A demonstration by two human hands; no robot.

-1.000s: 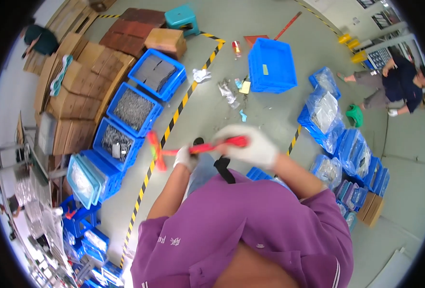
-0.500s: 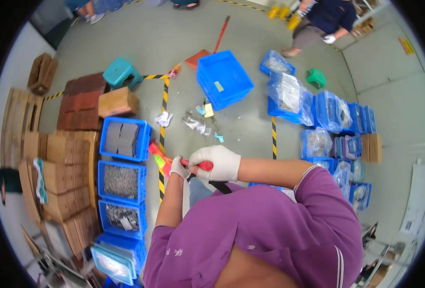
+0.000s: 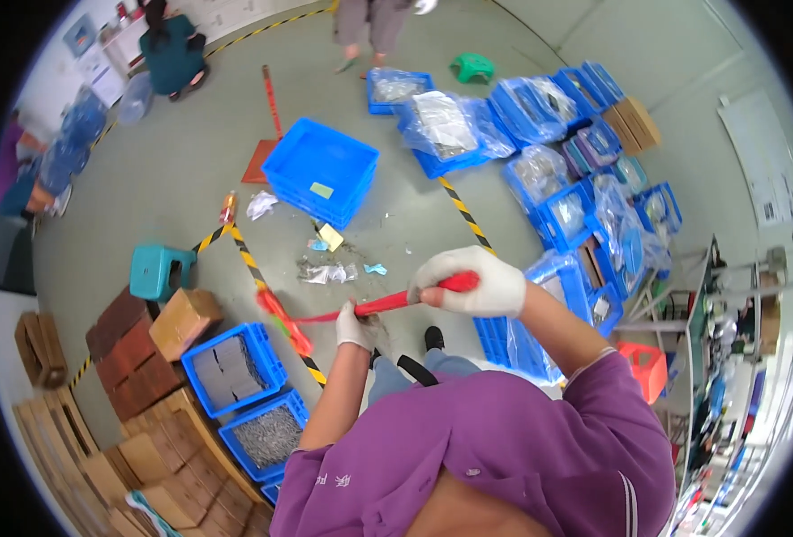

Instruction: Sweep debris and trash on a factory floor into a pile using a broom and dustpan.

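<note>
A red-handled broom (image 3: pixel 387 303) slants across in front of me, its red and green head (image 3: pixel 283 320) at the left over the striped floor tape. My right hand (image 3: pixel 475 282), in a white glove, is closed round the upper end of the handle. Lower along the handle, my white-gloved left hand (image 3: pixel 351 329) grips it too. Beyond my hands lie a crumpled silvery wrapper (image 3: pixel 329 273), a blue scrap (image 3: pixel 375 268) and a yellow paper piece (image 3: pixel 331 236) amid dark dirt. Farther off is a white crumpled scrap (image 3: pixel 261 205).
An empty blue crate (image 3: pixel 300 148) stands ahead, beside a red long-handled dustpan (image 3: pixel 260 163). Filled blue crates (image 3: pixel 235 367) and a teal stool (image 3: pixel 156 273) are at left. Bagged crates (image 3: pixel 445 125) line the right. One person (image 3: pixel 171 58) crouches far left; another (image 3: pixel 374 27) stands ahead.
My view has turned to the right. My hands have moved apart along the broom handle, the right one outward, and the broom now lies more across in front of me.
</note>
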